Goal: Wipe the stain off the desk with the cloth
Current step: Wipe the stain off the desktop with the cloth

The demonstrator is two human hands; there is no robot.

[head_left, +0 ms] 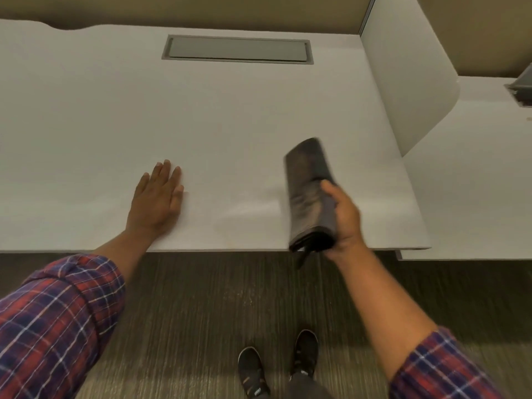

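Cloth: we see a dark folded cloth [309, 194], blurred, gripped along its right side by the right hand [344, 218]; its far end points away from us, its near end overhangs the front edge of the desk.
Right hand: we find it closed around the cloth, thumb on top, just above the front edge.
Stain: between the two hands we make out only a faint sheen on the surface; we cannot tell whether it is a stain.
Left hand: the left hand [157, 198] lies open and flat, palm down, fingers together, well apart from the cloth.
Desk: a pale desk [230, 110] under both hands.
Beyond the hands: a grey cable flap [237, 49] set into the desk.
Below the hands: black shoes [306, 352] on striped carpet [201, 298].
Sleeves: rolled plaid sleeves [57, 312] on both arms.
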